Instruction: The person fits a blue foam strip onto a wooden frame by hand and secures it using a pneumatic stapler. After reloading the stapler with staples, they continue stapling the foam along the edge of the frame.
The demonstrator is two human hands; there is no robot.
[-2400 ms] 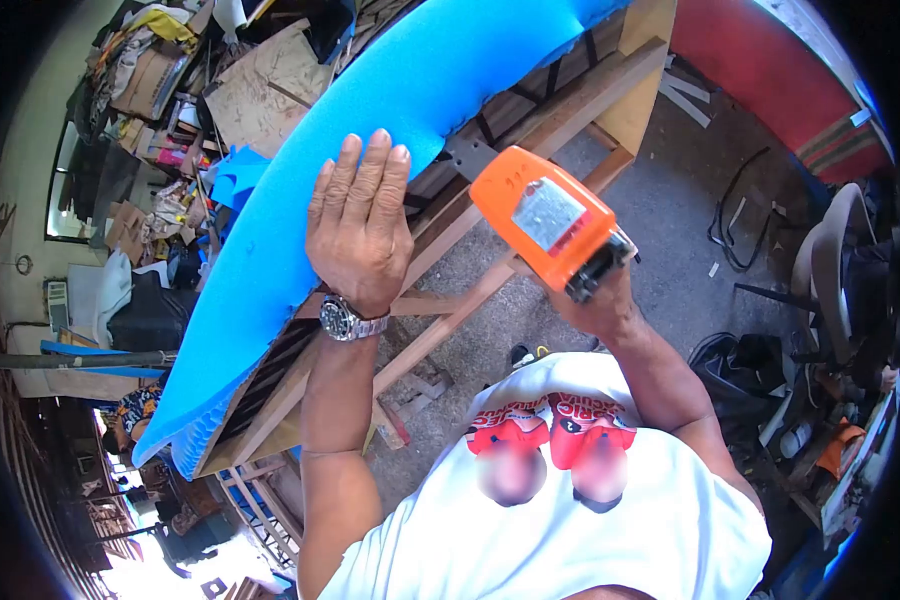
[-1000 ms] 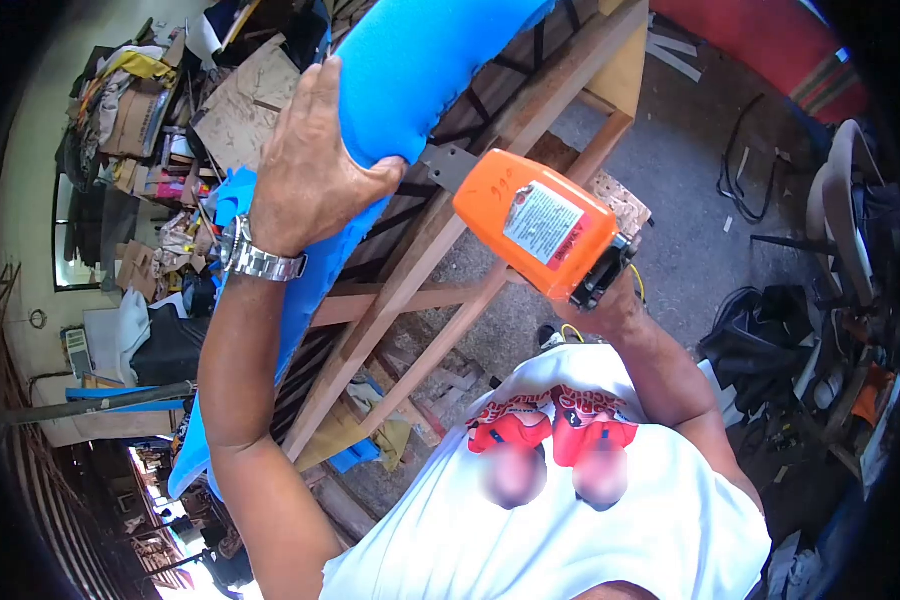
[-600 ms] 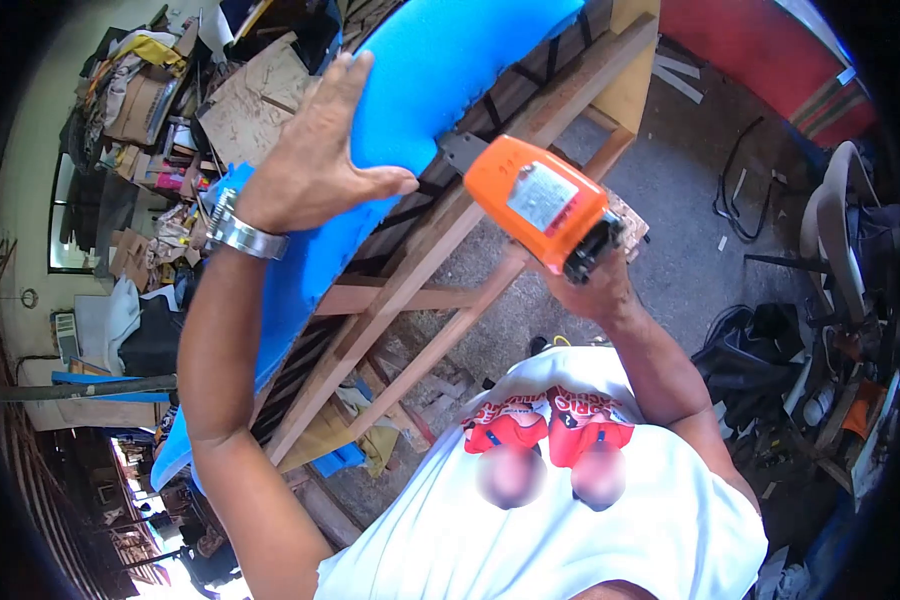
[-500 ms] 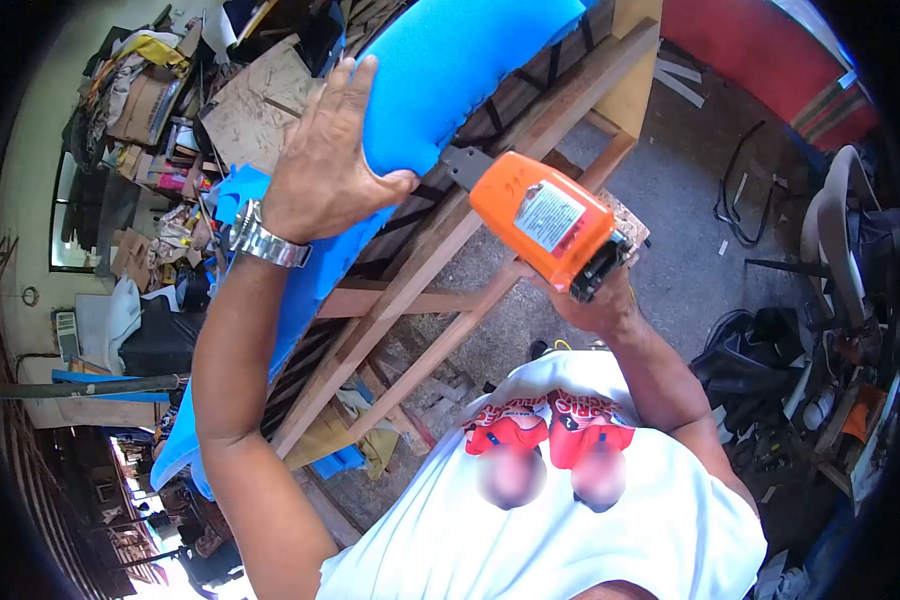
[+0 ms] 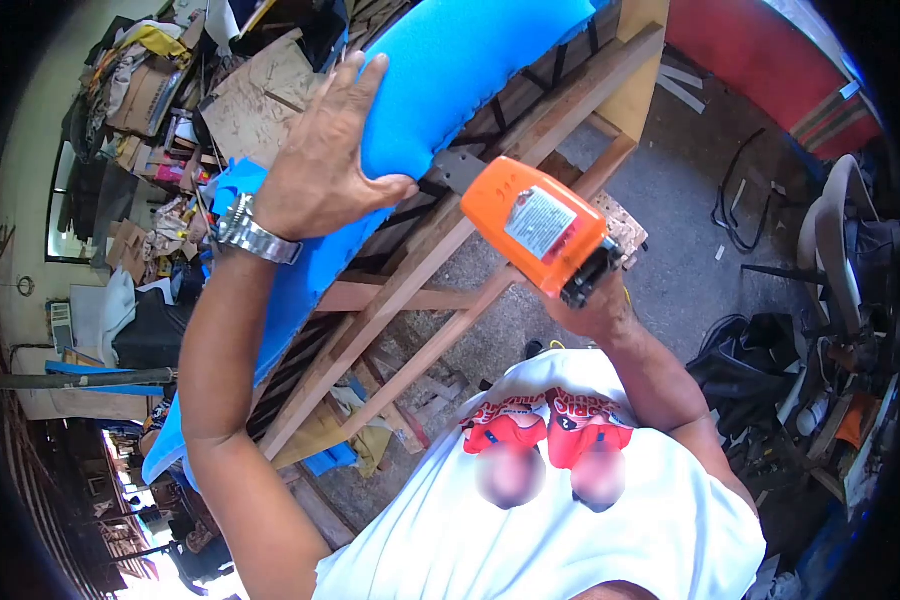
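My left hand [image 5: 320, 160] lies on a long strip of blue foam [image 5: 450, 75], its fingers stretched out and the thumb spread along the near edge. A metal watch circles that wrist. In my right hand [image 5: 595, 305] is an orange staple gun [image 5: 535, 220] with a printed label, and its body hides most of the gripping fingers. The gun's dark metal nose [image 5: 458, 168] points at the foam's edge, close to my left thumb. Beneath the foam runs a wooden frame [image 5: 410, 270] with dark straps across it.
Cluttered cardboard, boards and scraps [image 5: 160, 100] fill the far left. On the right stand a grey chair [image 5: 835, 235] and a black bag-like heap [image 5: 750, 355]. A red panel [image 5: 760, 60] is at the upper right. Offcuts and a dark strap [image 5: 725, 215] lie on the concrete floor.
The staple gun has shifted slightly left, its nose closer against the foam edge. My left hand keeps its place on the foam. The view has moved a little.
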